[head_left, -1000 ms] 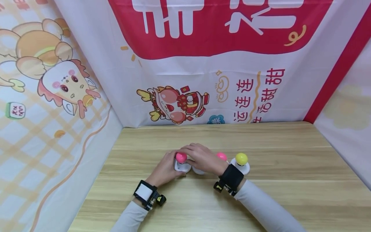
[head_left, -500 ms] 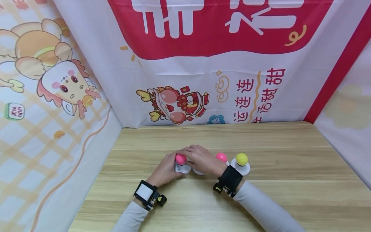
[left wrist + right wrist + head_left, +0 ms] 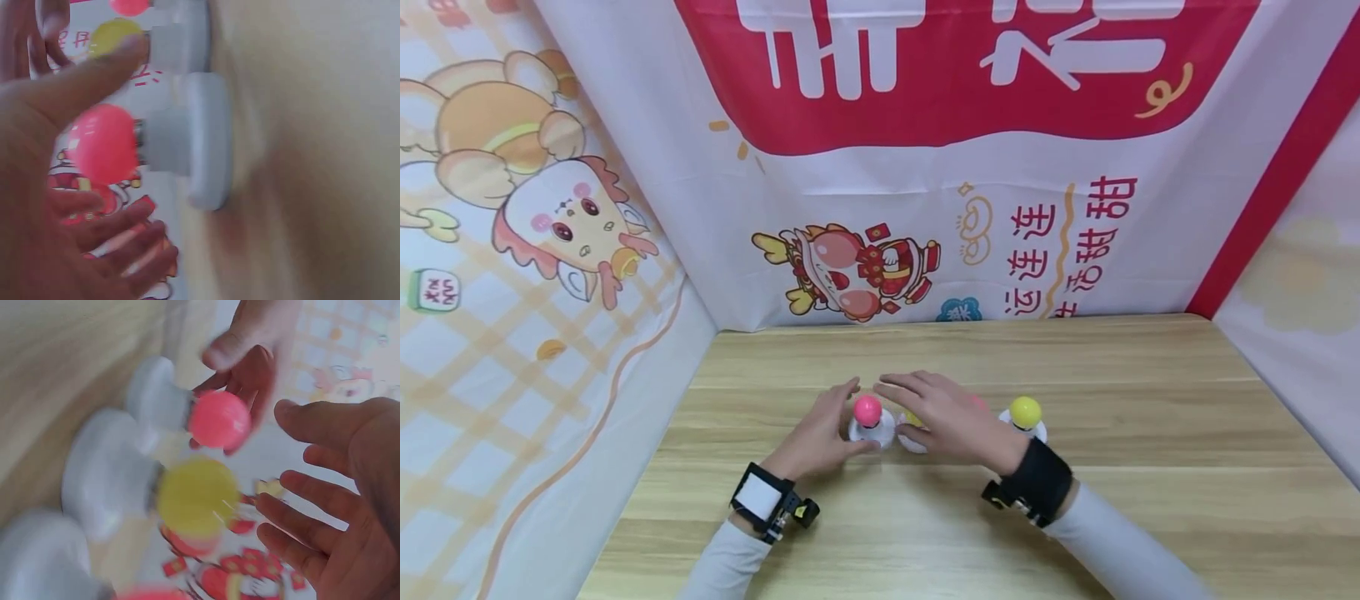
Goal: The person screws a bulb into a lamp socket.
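Observation:
Four-in-a-row white lamp holders carry small round bulbs, pink and yellow by turns. My left hand [image 3: 820,435] is spread around the leftmost pink bulb [image 3: 867,411] with a gap between thumb and fingers. That bulb sits upright in its white lamp holder [image 3: 210,140] on the table. Just to its right, my right hand [image 3: 953,417] hovers with parted fingers over a yellow bulb [image 3: 199,497], partly covering it in the head view. Neither hand grips anything. Behind the right hand shows part of another pink bulb [image 3: 978,402].
At the right end of the row stands a second yellow bulb [image 3: 1026,412] in its holder, close to the right wrist. The wooden table [image 3: 925,533] meets a printed cloth backdrop [image 3: 850,179] at the back and a patterned cloth [image 3: 542,400] at the left.
Both hands have let go of the leftmost pink bulb and its holder and opened out. The right hand has drawn back to the right, uncovering part of the neighbouring yellow bulb.

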Tool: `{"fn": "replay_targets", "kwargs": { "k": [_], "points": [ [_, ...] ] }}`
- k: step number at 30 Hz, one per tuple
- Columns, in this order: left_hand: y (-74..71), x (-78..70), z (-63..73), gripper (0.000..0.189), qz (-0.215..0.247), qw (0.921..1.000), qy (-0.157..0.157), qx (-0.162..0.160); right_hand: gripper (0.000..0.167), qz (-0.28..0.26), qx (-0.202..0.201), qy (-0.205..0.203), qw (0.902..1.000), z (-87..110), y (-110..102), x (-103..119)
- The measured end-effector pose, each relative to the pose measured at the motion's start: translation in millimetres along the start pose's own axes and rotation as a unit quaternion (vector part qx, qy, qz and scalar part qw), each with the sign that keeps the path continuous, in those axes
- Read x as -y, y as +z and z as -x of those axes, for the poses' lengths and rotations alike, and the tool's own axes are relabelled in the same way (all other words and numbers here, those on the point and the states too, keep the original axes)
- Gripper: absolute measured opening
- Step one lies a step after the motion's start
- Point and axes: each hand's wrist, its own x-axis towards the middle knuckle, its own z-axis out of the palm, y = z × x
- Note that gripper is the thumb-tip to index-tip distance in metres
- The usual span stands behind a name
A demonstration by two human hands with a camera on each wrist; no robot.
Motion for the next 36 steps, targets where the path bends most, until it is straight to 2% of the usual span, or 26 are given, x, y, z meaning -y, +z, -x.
{"fn": "replay_targets", "kwargs": {
  "k": [2, 4, 7, 9, 12, 14, 17, 20, 25, 31, 36],
  "points": [
    [-11.0, -5.4, 1.0, 0.102, -0.025, 0.9995, 0.010, -0.019, 0.067, -0.001, -0.010, 0.006, 0.9999, 14.9, -17, -1],
    [-22.2, -9.0, 1.0, 0.097, -0.052, 0.9971, 0.034, -0.044, 0.069, -0.003, -0.028, 0.009, 0.9996, 30.6, -32, -7],
    [-38.2, -10.6, 0.2, 0.093, -0.087, 0.9912, 0.064, -0.076, 0.072, 0.002, -0.070, 0.009, 0.9975, 56.1, -54, -26],
    [-47.0, -6.4, -2.1, 0.093, -0.112, 0.9868, 0.079, -0.086, 0.075, 0.014, -0.091, 0.021, 0.9955, 73.5, -69, -45],
    [-59.0, 3.2, -9.3, 0.097, -0.142, 0.9838, 0.073, -0.081, 0.081, 0.031, -0.090, 0.090, 0.9913, 101.7, -89, -79],
    [-65.5, 11.5, -15.0, 0.100, -0.162, 0.9825, 0.056, -0.071, 0.088, 0.043, -0.069, 0.150, 0.9853, 120.4, -101, -105],
    [-74.4, 24.3, -21.2, 0.102, -0.191, 0.9797, 0.020, -0.056, 0.100, 0.059, -0.028, 0.229, 0.9712, 144.9, -113, -141],
    [-81.4, 35.1, -23.7, 0.103, -0.212, 0.9762, -0.001, -0.048, 0.109, 0.070, 0.007, 0.276, 0.9585, 164.4, -116, -173],
    [-92.7, 48.2, -27.6, 0.101, -0.226, 0.9726, -0.005, -0.054, 0.109, 0.093, 0.035, 0.306, 0.9469, 185.0, -112, -207],
    [-99.1, 63.2, -34.6, 0.099, -0.228, 0.9719, -0.023, -0.056, 0.103, 0.083, 0.045, 0.327, 0.9404, 198.7, -105, -221],
    [-99.2, 73.9, -36.0, 0.098, -0.226, 0.9716, -0.037, -0.059, 0.102, 0.081, 0.048, 0.335, 0.9373, 200.5, -100, -224]
  ]
}}
